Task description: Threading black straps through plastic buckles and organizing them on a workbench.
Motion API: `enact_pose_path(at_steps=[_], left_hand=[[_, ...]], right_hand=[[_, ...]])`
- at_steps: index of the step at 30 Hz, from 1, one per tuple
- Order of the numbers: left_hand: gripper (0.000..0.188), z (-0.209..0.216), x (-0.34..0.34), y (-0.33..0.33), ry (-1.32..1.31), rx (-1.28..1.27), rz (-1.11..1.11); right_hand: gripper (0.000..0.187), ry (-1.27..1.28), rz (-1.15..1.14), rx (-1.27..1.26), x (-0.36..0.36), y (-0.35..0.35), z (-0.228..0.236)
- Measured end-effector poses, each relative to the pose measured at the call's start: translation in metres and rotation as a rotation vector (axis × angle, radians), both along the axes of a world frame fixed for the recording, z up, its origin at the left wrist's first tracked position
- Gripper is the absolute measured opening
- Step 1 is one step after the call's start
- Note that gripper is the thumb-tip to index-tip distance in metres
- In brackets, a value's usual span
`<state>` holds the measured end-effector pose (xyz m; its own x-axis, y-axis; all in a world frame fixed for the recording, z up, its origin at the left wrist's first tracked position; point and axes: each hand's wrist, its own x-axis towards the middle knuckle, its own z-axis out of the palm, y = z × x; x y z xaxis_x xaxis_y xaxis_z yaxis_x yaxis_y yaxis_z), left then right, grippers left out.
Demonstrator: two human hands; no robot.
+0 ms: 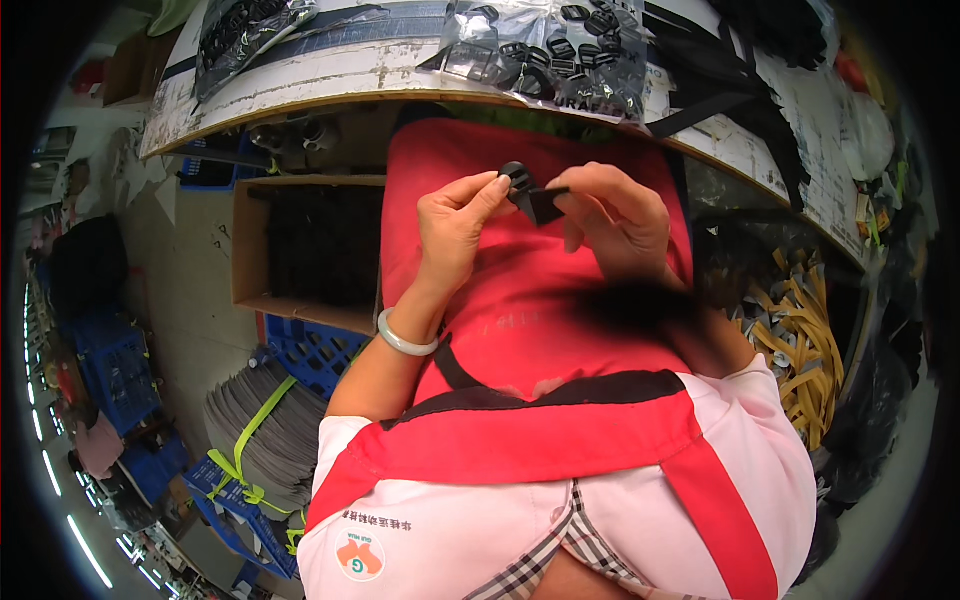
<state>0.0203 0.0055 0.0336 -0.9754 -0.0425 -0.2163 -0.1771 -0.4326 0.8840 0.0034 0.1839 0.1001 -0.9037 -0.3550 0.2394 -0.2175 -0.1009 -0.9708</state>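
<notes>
Over my red apron (540, 270), both hands are raised close together. My left hand (450, 222) pinches a small black plastic buckle (515, 177) between thumb and fingertips. Facing it, my right hand (622, 212) grips the end of a short black webbing strap (542, 205) with thumb and fingers. The strap meets the buckle; whether it passes through the slots is too small to tell. A dark blurred patch covers part of my right wrist.
Ahead, a worn white table (380, 65) carries a clear bag of black buckles (570, 50) and black straps (715, 85). An open cardboard box (250, 245) with dark contents stands left, above a blue crate (310, 350) and grey coiled webbing (255, 430). Yellow straps (805, 350) heap at right.
</notes>
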Motion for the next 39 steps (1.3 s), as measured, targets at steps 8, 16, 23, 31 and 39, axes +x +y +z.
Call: enact_pose_path(at_steps=[8,16,23,31,39], left_hand=[[0.017,0.008,0.003,0.003,0.121,-0.13,0.043],[0.015,0.004,0.007,0.003,0.411,-0.489,0.058],[0.014,-0.001,0.011,-0.005,0.327,-0.293,-0.042],[0.019,-0.004,0.021,-0.041,0.015,0.268,-0.036],[0.028,0.022,0.049,-0.181,0.082,-0.628,0.584]], right_hand=[[0.014,-0.532,-0.01,0.168,-0.011,-0.003,-0.021],[0.017,-0.474,-0.065,0.096,-0.004,-0.009,-0.032],[0.022,-0.851,0.24,0.03,-0.026,0.009,-0.04],[0.016,-0.707,0.492,0.356,-0.037,-0.004,-0.034],[0.039,-0.191,0.363,0.63,-0.029,-0.004,-0.073]])
